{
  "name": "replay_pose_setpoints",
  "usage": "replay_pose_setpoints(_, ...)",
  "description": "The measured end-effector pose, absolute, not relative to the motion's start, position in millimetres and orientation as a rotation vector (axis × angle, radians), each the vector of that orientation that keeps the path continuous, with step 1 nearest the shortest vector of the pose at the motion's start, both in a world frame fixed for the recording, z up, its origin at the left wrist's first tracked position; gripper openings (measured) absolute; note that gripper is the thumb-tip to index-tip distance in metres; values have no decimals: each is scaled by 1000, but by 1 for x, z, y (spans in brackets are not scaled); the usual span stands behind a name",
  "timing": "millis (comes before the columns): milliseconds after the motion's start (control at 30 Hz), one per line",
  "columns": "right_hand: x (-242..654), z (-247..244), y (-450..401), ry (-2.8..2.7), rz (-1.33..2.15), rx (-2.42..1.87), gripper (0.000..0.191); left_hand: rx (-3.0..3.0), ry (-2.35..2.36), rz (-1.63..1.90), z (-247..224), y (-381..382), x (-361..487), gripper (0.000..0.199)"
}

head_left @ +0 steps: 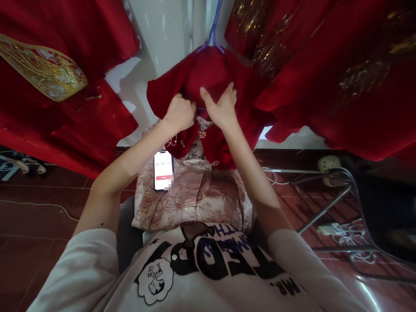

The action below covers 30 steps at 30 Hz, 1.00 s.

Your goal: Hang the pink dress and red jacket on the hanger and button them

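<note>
Dark red glossy floor tiles (42, 203) cover the ground, and a white wall (162, 34) rises at twelve o'clock between hanging cloth. Three red garments show: one big red drape with a gold embroidered panel (42, 69) at ten o'clock, one red gown with gold sequin work (341, 73) at two o'clock, and one small red velvet garment (211, 73) at twelve o'clock, hung on one blue wire hanger (212, 32).

Both hands are up at that small garment. The left hand (180, 113) is curled closed, pinching the cloth at its front edge. The right hand (221, 106) lies more open, thumb stretched out and fingers pressed flat against the velvet just beside the left.

Below them, on the lap, lies one folded pink-beige floral brocade cloth (195, 199), with one white smartphone (163, 170) resting on it at its upper left, screen lit.

At three o'clock stand one metal chair frame (351, 195), one round white socket block (328, 167) and loose white cables (344, 232) on the tiles.
</note>
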State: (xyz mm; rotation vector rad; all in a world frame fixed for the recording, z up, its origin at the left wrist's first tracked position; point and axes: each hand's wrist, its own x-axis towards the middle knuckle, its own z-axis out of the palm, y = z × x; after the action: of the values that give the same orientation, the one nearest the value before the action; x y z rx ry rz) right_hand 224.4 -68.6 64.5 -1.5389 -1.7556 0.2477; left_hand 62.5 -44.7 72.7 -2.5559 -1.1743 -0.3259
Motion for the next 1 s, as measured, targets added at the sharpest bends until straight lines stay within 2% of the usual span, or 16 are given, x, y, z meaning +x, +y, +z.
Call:
replay_pose_setpoints(100,232,53,-64,-1672,70,-1767,95,-2458,-1317,-449,63,-20,46,33)
replay_pose_setpoints(233,261,53,-60,-1653,-107,-1877,84,-2396,-1510,-581,68,19,31,41)
replay_pose_setpoints(400,289,85,-66,-1680,-184,-2009,72,-2271,-1841,-568,98,40,17,30)
replay_pose_setpoints(467,291,104,-75,-1671,-166,-2149,73,-2230,-1943,-630,105,35,12,27)
replay_pose_setpoints(633,289,138,-97,-1732,-148,-2416,89,-2294,-1940,-849,105,10,10,40)
replay_pose_setpoints(800,288,151,-107,-1772,-47,-2461,97,-2259,-2017,-684,117,-22,20,44)
replay_pose_setpoints(900,293,160,-107,-1806,157,-2483,91,-2239,-2044,-483,125,-34,18,53)
replay_pose_setpoints(1000,314,167,-104,-1919,271,-2433,76,-2321,-2037,-501,125,-27,1,53)
